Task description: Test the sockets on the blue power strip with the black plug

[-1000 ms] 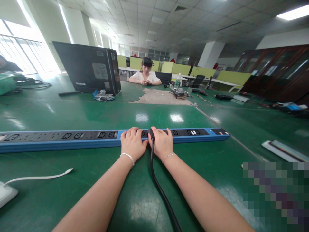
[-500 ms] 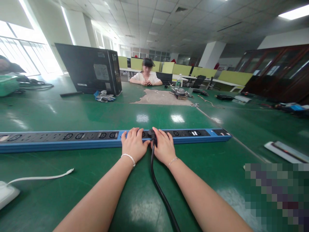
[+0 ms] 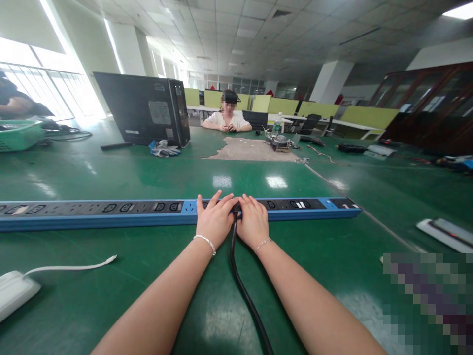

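Observation:
A long blue power strip (image 3: 148,221) with black socket panels lies across the green table in front of me. A black power plug (image 3: 236,208) sits at its sockets, and a thick black cord (image 3: 236,266) runs from it toward me. My left hand (image 3: 216,219) closes on the plug's left side with index finger and thumb side, its other fingers spread over the strip. From the right, my right hand (image 3: 253,222) grips the plug, fingers bent over the strip. Both hands partly cover the plug, so how deep it sits cannot be seen.
A white adapter (image 3: 16,293) with a white cable lies at left front. Farther back stand a black computer case (image 3: 148,111), gloves (image 3: 164,149) and a green basket (image 3: 22,135). Another person (image 3: 228,118) sits across the table. A white and dark object (image 3: 447,234) lies at right.
My left hand has shifted right and its index finger now reaches the plug, with the other fingers more spread. My right hand stays at the plug. The view has shifted slightly.

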`<state>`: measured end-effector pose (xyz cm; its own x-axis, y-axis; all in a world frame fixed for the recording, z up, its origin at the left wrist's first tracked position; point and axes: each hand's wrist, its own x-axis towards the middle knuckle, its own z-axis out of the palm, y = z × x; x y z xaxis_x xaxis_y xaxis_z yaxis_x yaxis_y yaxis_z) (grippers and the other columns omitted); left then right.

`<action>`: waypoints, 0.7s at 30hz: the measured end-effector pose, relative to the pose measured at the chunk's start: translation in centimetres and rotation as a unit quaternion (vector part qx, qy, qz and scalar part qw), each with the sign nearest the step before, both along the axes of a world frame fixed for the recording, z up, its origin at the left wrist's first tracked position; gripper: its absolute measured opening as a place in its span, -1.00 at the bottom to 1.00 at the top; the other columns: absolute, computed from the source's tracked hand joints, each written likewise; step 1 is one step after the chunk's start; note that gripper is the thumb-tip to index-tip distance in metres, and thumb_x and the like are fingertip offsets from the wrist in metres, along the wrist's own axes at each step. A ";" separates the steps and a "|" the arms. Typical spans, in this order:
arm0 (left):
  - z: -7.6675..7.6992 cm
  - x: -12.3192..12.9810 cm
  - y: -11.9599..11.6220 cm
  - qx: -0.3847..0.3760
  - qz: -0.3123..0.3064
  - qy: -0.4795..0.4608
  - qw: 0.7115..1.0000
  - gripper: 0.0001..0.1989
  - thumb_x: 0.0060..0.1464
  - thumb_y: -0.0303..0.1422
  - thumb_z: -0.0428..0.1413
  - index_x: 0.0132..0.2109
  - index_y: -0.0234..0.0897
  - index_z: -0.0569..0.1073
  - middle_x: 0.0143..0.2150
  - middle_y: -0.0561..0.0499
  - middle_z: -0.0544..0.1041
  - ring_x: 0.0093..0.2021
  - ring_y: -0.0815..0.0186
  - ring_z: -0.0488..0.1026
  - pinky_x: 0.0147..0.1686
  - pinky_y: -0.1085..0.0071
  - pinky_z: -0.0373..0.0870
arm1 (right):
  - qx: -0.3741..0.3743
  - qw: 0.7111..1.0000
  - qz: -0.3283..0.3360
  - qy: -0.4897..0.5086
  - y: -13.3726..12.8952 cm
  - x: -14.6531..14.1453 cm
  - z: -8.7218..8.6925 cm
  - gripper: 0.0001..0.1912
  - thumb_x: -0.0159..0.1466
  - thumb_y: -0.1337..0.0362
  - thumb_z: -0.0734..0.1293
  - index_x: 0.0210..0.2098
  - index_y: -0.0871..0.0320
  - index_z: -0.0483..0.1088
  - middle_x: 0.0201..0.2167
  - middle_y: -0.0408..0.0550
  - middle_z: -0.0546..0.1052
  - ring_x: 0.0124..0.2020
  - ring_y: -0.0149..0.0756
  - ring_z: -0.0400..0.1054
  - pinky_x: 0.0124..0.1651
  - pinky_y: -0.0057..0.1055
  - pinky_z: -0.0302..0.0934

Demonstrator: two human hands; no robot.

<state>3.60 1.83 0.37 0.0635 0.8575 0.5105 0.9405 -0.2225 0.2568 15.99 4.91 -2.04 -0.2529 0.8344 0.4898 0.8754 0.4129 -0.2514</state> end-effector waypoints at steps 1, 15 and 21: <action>0.1 0.1 0.1 -0.002 0.003 -0.004 1.000 -0.64 0.11 -0.32 -0.07 0.06 0.09 0.31 0.12 0.11 0.40 0.22 0.20 0.17 0.20 -0.18 -0.36 | 0.001 1.000 0.001 0.000 0.0 0.0 0.0 -0.47 0.12 0.39 0.18 0.10 0.21 0.24 0.16 0.03 0.28 0.21 -0.19 0.04 0.19 -0.19 -0.12; 0.0 0.1 1.7 -0.028 -0.037 -0.002 0.999 -0.62 0.11 -0.40 -0.11 0.06 -0.01 0.31 0.02 0.05 0.47 -0.02 0.30 0.39 0.07 0.22 0.15 | -0.002 1.000 0.002 -0.007 0.0 0.0 0.4 -0.53 0.18 0.36 0.15 0.09 0.21 0.25 0.15 0.05 0.29 0.20 -0.19 0.04 0.17 -0.21 -0.11; 0.0 0.2 1.6 -0.037 -0.024 0.015 0.999 -0.62 0.12 -0.42 -0.14 0.05 -0.01 0.32 -0.03 0.04 0.50 -0.06 0.30 0.41 0.06 0.22 0.15 | -0.003 1.000 0.004 0.002 0.0 0.0 0.3 -0.54 0.17 0.37 0.15 0.07 0.19 0.27 0.15 0.02 0.30 0.20 -0.19 0.04 0.18 -0.21 -0.11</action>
